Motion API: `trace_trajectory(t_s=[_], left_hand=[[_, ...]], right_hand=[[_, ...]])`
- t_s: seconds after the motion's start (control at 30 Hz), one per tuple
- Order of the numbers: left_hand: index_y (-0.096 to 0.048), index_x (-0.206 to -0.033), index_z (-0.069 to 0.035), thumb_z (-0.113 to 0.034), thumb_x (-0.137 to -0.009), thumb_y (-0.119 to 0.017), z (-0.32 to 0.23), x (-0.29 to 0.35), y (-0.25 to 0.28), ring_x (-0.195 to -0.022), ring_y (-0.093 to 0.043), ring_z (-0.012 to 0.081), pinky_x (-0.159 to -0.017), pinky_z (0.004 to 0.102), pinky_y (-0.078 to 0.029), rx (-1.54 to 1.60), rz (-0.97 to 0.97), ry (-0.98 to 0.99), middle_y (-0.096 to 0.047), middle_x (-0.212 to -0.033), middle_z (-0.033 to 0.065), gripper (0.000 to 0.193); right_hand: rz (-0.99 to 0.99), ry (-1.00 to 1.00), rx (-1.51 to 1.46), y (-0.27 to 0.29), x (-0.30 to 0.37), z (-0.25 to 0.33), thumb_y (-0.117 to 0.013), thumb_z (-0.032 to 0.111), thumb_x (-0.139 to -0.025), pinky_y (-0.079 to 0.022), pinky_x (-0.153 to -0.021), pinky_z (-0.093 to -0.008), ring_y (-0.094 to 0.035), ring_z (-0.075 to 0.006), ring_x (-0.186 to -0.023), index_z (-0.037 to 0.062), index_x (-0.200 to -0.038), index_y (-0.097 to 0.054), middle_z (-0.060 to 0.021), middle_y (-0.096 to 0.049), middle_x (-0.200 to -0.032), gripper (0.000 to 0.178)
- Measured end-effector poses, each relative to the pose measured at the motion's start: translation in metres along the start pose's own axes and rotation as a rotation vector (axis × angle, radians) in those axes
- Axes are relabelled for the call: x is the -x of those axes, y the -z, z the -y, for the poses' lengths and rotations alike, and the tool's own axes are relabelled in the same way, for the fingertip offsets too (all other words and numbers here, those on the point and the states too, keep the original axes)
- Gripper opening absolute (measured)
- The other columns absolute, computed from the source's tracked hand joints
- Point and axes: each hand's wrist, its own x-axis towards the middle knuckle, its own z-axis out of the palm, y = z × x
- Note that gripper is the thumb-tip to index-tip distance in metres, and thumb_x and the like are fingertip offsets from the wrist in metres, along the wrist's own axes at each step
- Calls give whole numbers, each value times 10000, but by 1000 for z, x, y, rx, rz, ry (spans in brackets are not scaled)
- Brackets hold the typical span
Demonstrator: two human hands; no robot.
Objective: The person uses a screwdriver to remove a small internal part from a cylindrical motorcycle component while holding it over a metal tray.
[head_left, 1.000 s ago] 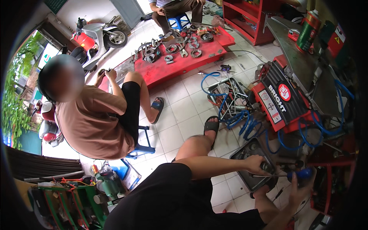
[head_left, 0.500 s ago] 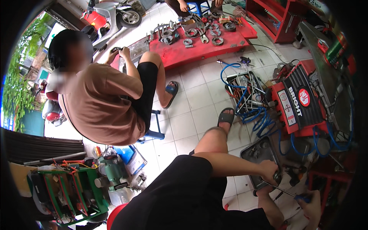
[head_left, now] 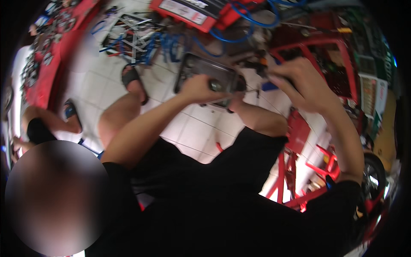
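Observation:
My left hand (head_left: 199, 89) is closed around a small dark rounded metal part (head_left: 215, 85), just over the near side of a dark grey tray (head_left: 183, 76) on the floor. The part's exact kind is hard to make out. To its right, my right hand (head_left: 303, 83) is closed at the blue handle of a screwdriver (head_left: 269, 86), blurred by motion. The screwdriver's thin shaft points left toward my left hand; whether its tip touches the part I cannot tell. My sandalled feet rest on either side of the tray.
Beyond the tray lie a coiled blue air hose (head_left: 171, 48), a box of wrenches and loose tools (head_left: 133, 36) and a red machine (head_left: 184, 12). A red metal frame (head_left: 347, 68) stands at right. A person sits at far left beside a red bench (head_left: 45, 81) covered with parts.
My view has swung right and down, so the tray and hands now sit nearer the middle. The left hand keeps the metal part; the right hand still has the screwdriver.

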Motion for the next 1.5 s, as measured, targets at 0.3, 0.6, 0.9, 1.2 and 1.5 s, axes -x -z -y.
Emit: trace_trajectory(t_s=[0.3, 0.6, 0.9, 1.2, 1.5], left_hand=[[-767, -932, -90, -710, -627, -746, 6, 5, 2, -769, -720, 295, -748, 397, -563, -67, 35, 76, -723, -761, 138, 691], [-751, -902, -28, -589, -660, -803, 3, 5, 5, -669, -703, 231, -667, 358, -541, -38, 3, 26, -708, -708, 117, 613], [-745, -898, -17, -583, -649, -808, -5, 9, 10, -690, -709, 227, -687, 353, -551, -96, -93, 1, -704, -698, 119, 621], [-744, -845, -49, -624, -639, -784, -1, 15, 8, -685, -709, 265, -687, 378, -564, -113, -62, 60, -695, -682, 113, 612], [-752, -893, -78, -614, -680, -750, -14, 12, 13, -619, -707, 234, -675, 359, -570, -46, -3, 41, -638, -523, 69, 578]], right_hand=[[74, 192, 209, -11, 1, 9, -711, 50, -695, -491, -789, -411, -626, -315, -885, 74, -993, -737, -98, -651, -891, 300], [-67, 89, 88, -20, 15, -4, -768, 157, -718, -491, -713, -372, -611, -247, -818, 64, -999, -713, -71, -645, -903, 301], [286, -523, -408, -37, 29, -24, -762, 216, -821, -512, -739, -385, -647, -234, -840, 37, -1035, -719, -118, -662, -989, 282], [185, -110, 87, -36, 11, 7, -753, 75, -696, -473, -714, -415, -621, -337, -777, 55, -983, -737, -148, -682, -807, 288], [468, -786, -799, -30, 15, -48, -766, 223, -815, -466, -574, -287, -604, -123, -708, -26, -1051, -709, -69, -654, -836, 348]])
